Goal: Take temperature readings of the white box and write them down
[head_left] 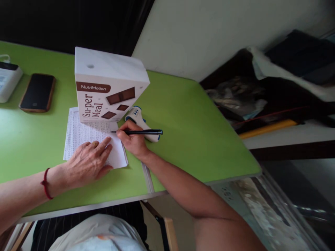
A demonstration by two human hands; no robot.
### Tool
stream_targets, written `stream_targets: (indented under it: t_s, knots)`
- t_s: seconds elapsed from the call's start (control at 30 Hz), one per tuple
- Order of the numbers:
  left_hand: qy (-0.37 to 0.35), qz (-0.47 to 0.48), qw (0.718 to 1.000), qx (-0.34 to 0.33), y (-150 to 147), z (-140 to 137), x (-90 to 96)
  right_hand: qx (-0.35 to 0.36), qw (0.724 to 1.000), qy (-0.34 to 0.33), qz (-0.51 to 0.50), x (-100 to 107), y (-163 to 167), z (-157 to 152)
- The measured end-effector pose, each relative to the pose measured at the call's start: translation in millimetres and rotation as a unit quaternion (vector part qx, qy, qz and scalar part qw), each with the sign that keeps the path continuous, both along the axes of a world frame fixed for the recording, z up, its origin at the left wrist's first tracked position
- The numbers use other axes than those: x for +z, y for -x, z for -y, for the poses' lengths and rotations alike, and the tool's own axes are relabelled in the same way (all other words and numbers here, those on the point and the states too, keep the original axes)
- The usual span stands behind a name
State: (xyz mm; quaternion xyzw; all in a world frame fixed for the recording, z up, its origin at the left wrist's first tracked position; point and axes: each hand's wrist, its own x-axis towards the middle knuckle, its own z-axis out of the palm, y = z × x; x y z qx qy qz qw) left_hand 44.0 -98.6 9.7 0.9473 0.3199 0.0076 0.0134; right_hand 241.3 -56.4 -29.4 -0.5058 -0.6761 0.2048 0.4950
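Note:
My right hand [134, 140] is closed around a black pen [146, 131], its tip at the sheet of paper [70, 137]. Rows of small dark handwriting cover much of the sheet's left and upper part. My left hand [87, 158] lies flat on the lower part of the paper, fingers stretched out toward the pen tip. It hides some of the writing. A white box [99, 101] marked "NutriMotion Su-per Meal" stands upright at the paper's top edge. Just behind my right hand lies a white and blue infrared thermometer [141, 122], partly covered by the hand and pen.
On the left of the green table [188, 118] lie a dark smartphone [38, 92] and a white device [9, 82] with a cable. A pale wall [183, 35] rises behind. Cluttered shelving with a yellow bar [269, 129] stands beyond the table's right edge.

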Motion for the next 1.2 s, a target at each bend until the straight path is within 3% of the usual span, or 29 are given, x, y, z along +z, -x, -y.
stream_targets:
  t_s: [0.43,0.6,0.77,1.0,1.13,1.2]
  knots:
    - [-0.032,-0.006,0.999,-0.013,0,0,-0.7,-0.009,0.999,-0.048,0.013,7,-2,3]
    - [-0.083,0.020,0.995,-0.043,1,6,-1.5,-0.004,0.972,-0.124,0.201,36,-20,15]
    - [-0.125,0.009,0.981,-0.152,1,14,1.8,0.000,0.911,-0.096,0.400,63,-32,30]
    - [-0.177,0.025,0.969,-0.171,2,23,0.7,0.191,0.850,0.026,0.491,63,-11,38]
    - [-0.153,0.058,0.970,-0.181,4,22,2.6,0.239,0.847,0.030,0.473,57,-3,38]
    - [-0.113,0.156,0.962,-0.192,7,13,6.6,0.274,0.846,0.025,0.456,54,-1,37]
